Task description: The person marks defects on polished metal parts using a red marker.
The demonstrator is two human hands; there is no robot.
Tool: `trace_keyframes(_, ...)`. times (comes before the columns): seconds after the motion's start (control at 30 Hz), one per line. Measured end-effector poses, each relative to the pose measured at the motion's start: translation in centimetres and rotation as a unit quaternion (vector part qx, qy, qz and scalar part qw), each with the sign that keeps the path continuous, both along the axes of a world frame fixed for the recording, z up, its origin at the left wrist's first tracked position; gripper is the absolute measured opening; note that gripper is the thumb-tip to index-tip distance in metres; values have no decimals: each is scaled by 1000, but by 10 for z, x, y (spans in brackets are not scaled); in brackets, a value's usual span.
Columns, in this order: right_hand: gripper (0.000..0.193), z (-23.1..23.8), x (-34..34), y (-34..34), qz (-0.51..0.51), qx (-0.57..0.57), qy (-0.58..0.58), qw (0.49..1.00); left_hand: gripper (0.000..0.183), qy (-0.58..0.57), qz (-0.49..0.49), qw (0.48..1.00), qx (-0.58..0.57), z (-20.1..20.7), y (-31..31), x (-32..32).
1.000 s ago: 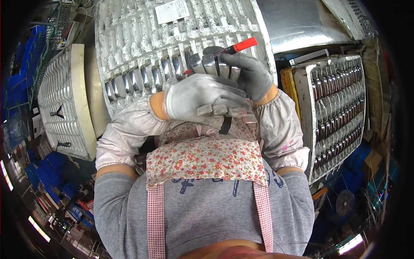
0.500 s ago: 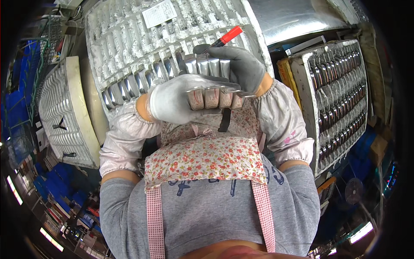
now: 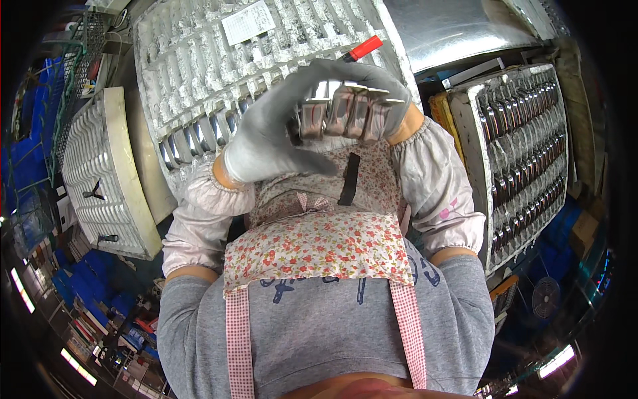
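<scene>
A short row of shiny metal pieces with flat, flared ends sits in my right hand, gloved in grey, its fingers wrapped behind them. A marker with a red cap sticks out past that hand's fingers. My left hand, in a pale grey glove, curves around the left side of the row. Its thumb is stretched out below the pieces and its fingers reach above them, wide apart. Whether its fingertips touch the pieces is hidden. Beyond both hands lies a whitish slotted rack with similar shiny pieces in its nearest row.
A printed paper sheet lies on the slotted rack. On the right stands another rack with rows of shiny pieces. A pale slotted rack leans at left. A smooth metal surface is at far right.
My left hand has come off the front of the metal pieces and spread its thumb and fingers. The pieces have tilted and moved up and right with my right hand.
</scene>
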State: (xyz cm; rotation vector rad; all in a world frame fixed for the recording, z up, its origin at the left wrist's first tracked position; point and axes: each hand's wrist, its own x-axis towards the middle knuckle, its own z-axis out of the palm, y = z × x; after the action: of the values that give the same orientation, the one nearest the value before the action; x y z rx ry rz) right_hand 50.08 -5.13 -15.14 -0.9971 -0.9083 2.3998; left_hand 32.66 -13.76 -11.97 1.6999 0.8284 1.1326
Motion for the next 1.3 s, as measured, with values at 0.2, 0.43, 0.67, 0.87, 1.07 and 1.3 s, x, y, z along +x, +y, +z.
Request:
trace_keyframes(0.2,26,-28,2,21,-11,-270,195,943,56,-305,289,887,-192,-25,-16,-14)
trace_keyframes(0.43,26,-3,-14,8,13,230,95,968,40,-479,-17,654,-585,1,-24,10)
trace_keyframes(0.67,26,-4,-26,16,54,-100,146,983,28,-399,50,754,-519,13,-33,22)
trace_keyframes(0.87,29,9,-28,12,80,-196,226,951,21,-526,71,571,-627,20,-23,20)
trace_keyframes(1.07,42,16,-30,8,34,-116,157,980,22,-633,46,488,-599,9,-18,28)
trace_keyframes(1.3,39,8,-28,20,49,-102,123,986,16,-648,8,454,-612,7,-14,26)
